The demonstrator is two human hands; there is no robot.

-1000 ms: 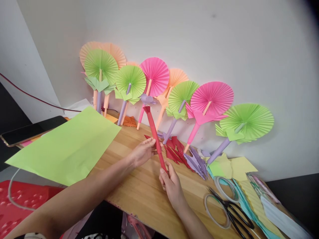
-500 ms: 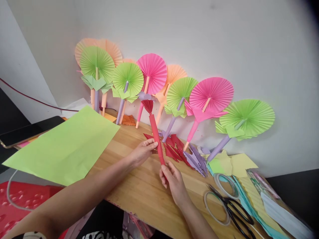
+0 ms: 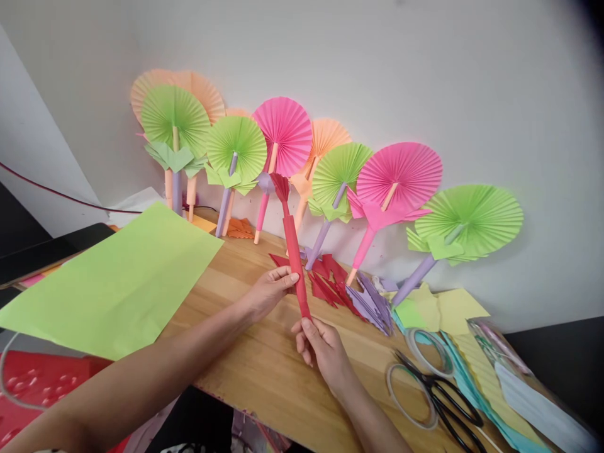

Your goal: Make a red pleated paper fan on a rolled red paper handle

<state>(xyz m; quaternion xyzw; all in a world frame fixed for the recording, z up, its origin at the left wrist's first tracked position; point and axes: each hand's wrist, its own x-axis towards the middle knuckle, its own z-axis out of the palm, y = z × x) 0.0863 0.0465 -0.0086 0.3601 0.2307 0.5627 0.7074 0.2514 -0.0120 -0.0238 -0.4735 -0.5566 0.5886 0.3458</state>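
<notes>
A red paper fan (image 3: 293,245) stands slightly tilted in the middle of the head view. Its handle is a rolled paper tube, and narrow pleats bunched together stick out of the top. My left hand (image 3: 274,286) is closed round the middle of the tube, thumb in front. Lower down, my right hand (image 3: 323,352) pinches the bottom end between thumb and fingers; that end is partly hidden. Just behind the handle lie red paper scraps (image 3: 330,280) and folded purple paper pieces (image 3: 370,302) on the wooden table (image 3: 245,371).
Several finished pleated fans, among them a pink fan (image 3: 399,179) and a green fan (image 3: 472,220), lean on the wall. A green paper sheet (image 3: 123,283) lies left, near a phone (image 3: 56,248). Black scissors (image 3: 443,396) and tape rolls (image 3: 427,352) lie at right.
The red pleats stand farther out of the tube's top, with more of their narrow neck showing. My right hand has shifted slightly downward. The view has moved a little.
</notes>
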